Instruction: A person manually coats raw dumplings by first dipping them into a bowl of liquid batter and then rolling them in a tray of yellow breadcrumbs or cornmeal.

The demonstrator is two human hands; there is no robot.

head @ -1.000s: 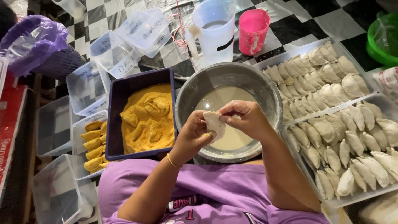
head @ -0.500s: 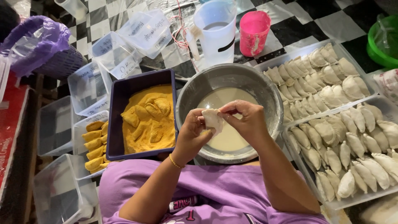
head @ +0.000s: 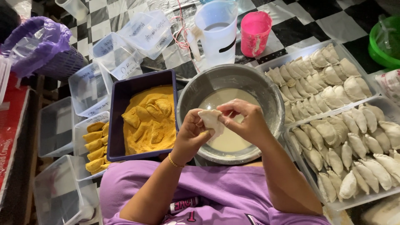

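Observation:
Both of my hands hold one pale folded dumpling above a metal bowl of whitish batter. My left hand cups it from below and the left. My right hand pinches its right edge with the fingertips. Left of the bowl stands a dark blue tray of orange crumbs with several coated pieces lying in it.
Two clear trays full of uncoated dumplings lie at the right. A small container of orange coated pieces sits at the left among clear boxes. A measuring jug, a pink cup, a green bowl and a lined purple basket stand behind.
The dumpling has stayed between my hands over the bowl. My fingers have shifted slightly along its edge; nothing else has moved.

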